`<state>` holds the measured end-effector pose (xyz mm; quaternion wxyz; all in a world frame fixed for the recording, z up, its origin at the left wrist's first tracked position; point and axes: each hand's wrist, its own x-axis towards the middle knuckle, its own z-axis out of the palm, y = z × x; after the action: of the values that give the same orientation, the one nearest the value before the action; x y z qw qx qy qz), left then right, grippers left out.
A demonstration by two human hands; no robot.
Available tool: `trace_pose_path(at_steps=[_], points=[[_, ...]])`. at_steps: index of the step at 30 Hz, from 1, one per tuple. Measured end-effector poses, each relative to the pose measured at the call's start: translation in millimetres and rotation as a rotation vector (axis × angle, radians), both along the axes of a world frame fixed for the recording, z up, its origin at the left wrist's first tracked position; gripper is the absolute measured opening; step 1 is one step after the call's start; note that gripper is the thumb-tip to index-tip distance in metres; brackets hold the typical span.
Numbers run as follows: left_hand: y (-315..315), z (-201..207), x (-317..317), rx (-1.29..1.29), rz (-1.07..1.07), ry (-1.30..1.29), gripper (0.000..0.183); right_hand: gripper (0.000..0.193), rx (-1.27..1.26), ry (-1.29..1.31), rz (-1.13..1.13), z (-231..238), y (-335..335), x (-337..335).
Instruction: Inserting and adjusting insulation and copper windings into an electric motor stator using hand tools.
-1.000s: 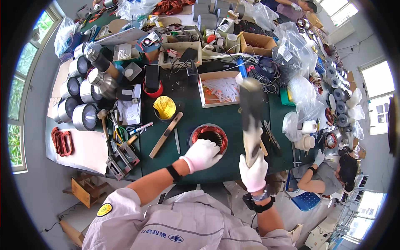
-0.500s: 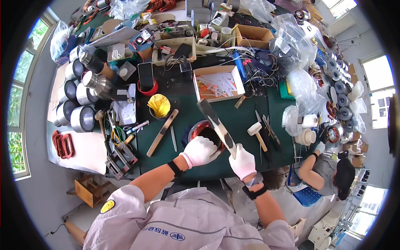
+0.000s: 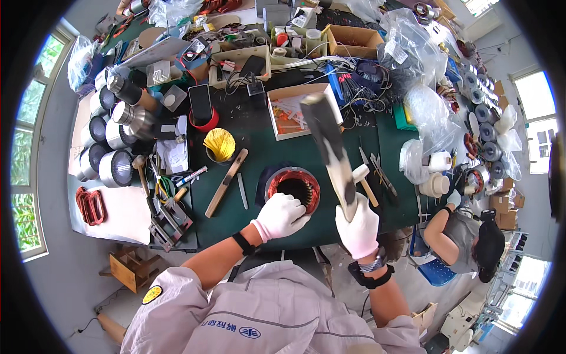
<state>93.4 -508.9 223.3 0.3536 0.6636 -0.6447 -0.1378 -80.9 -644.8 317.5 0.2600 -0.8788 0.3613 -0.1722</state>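
Observation:
A motor stator [image 3: 290,173] with a ring of red copper windings stands on the bench in front of me, its dark bore facing up. My left hand [image 3: 282,216], in a white glove, rests at the ring's near left edge with its fingers curled in. Whatever those fingers may hold is hidden. Right of the stator, my gloved right hand [image 3: 358,229] grips the lower end of a worn wooden bat [image 3: 335,154], black and pale in patches. The bat is raised and tilted, its dark end away from me and apart from the stator.
Left of the stator lie a wooden stick [image 3: 226,183], a thin grey strip [image 3: 243,191] and a cup of yellow sheets [image 3: 219,146]. A white-headed mallet [image 3: 366,184] and pliers [image 3: 384,175] lie right. Behind stands a cardboard tray [image 3: 300,133]. A co-worker [image 3: 466,239] sits at right.
My right hand has swung the bat up and to the right, away from the stator, uncovering the red windings. My left hand stays at the ring. The view has shifted slightly.

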Motion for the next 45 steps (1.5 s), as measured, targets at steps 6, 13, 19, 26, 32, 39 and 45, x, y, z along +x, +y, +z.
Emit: trace_pose_path(at_steps=[6, 13, 19, 26, 32, 39, 45], points=[[7, 1, 18, -0.056, -0.080, -0.012, 0.011, 0.026, 0.116, 0.513, 0.100, -72, -13, -16], [84, -10, 34, 0.045, 0.549, 0.306, 0.027, 0.023, 0.195, 0.402, 0.003, -60, 8, -33], [95, -11, 45, 0.153, 0.640, 0.508, 0.027, 0.023, 0.149, 0.420, -0.004, -50, 7, -33], [47, 4, 31, 0.080, 0.398, 0.111, 0.047, 0.028, 0.267, 0.550, -0.069, -84, 5, -65], [-26, 24, -9, 0.140, 0.229, -0.078, 0.078, 0.033, 0.341, 0.649, -0.164, -140, -27, -99], [-37, 20, -16, 0.325, 0.204, -0.227, 0.077, 0.039, -0.079, 0.545, -0.006, -173, -70, -105], [-39, 22, -10, 0.279, 0.128, -0.181, 0.073, 0.042, 0.021, 0.136, 0.182, -138, -81, -57]])
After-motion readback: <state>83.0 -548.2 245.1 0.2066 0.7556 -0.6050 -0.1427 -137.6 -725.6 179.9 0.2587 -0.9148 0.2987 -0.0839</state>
